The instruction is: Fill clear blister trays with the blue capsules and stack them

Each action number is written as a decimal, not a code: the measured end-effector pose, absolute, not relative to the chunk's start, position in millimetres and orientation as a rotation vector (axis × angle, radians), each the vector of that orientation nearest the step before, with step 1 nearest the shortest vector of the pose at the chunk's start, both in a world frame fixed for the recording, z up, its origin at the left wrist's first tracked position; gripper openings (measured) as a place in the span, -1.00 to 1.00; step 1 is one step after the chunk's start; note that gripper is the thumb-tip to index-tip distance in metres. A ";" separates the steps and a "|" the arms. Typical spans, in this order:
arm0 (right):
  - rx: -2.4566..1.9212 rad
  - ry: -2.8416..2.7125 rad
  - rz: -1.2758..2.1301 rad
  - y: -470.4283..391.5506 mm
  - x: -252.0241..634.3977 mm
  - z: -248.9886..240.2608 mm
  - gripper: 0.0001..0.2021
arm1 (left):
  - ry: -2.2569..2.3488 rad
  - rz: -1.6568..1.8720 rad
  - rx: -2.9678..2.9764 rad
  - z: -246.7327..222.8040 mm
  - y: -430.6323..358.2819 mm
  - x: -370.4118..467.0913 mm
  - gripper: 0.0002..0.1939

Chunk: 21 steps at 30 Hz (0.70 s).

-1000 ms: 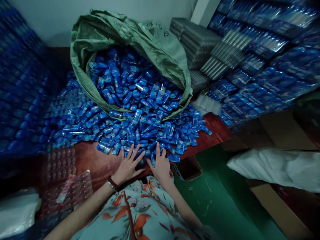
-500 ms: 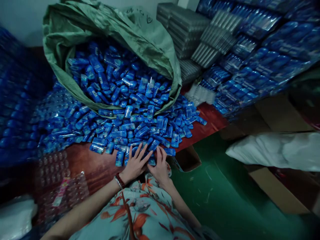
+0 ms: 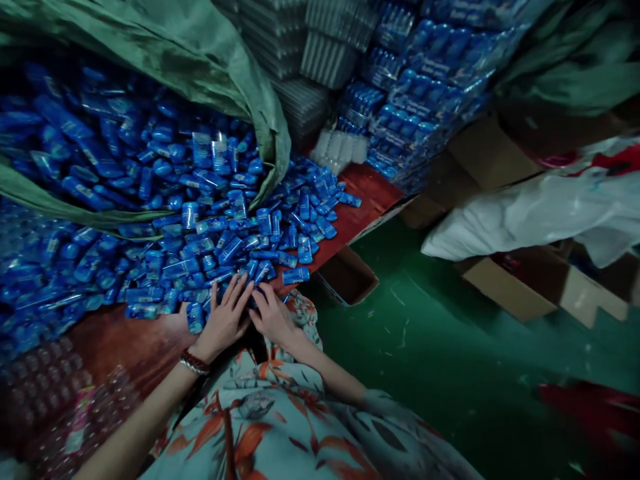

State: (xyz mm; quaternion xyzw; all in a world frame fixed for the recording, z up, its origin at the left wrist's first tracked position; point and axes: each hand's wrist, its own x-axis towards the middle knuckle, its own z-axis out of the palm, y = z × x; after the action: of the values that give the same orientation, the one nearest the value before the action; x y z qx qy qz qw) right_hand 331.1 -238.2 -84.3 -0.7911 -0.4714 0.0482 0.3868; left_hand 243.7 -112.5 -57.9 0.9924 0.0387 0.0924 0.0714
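Small blue-labelled containers (image 3: 180, 269) lie in a heap that spills from a large green sack (image 3: 270, 113) onto a reddish table (image 3: 150, 340). My left hand (image 3: 226, 319), with a bracelet at the wrist, lies over the near edge of the heap, its fingers stretched and spread on the containers. Just right of it, my right hand (image 3: 274, 317) has its thumb and fingers bent around a small blue container, mostly hidden between the two hands. One container (image 3: 195, 317) lies left of my left hand.
Clear plastic blister trays (image 3: 113, 407) lie at the lower left. Behind the heap stand stacked clear trays (image 3: 330, 60) and wrapped blue packs (image 3: 415, 113). An open carton (image 3: 347, 277) sits below the table edge on the green floor (image 3: 400, 353). A white sack (image 3: 505, 223) is at right.
The view has swung right, so the sack, heap and hands appear further left. My hands stay at the heap's near edge, and the right fingers are now more bent and closer to the left hand.
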 end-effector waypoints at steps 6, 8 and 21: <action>-2.005 -1.124 0.192 -267.6 324.0 -71.6 -0.48 | 0.084 0.273 3.053 -47.9 -122.8 241.8 -0.29; -1.962 -1.042 0.251 -271.7 323.6 -76.1 -0.52 | -0.010 0.245 3.073 -48.6 -128.8 241.4 -0.32; -1.921 -0.772 0.224 -317.3 324.6 -104.3 -0.71 | -0.166 0.233 3.131 -66.9 -134.4 227.2 -0.41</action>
State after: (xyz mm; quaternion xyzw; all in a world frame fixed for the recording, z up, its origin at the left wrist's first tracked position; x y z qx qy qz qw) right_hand 324.6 -317.3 -104.3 -0.7960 -0.3201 0.0930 0.5053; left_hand 227.2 -134.4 -66.9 0.9959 -0.0527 0.0740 -0.0010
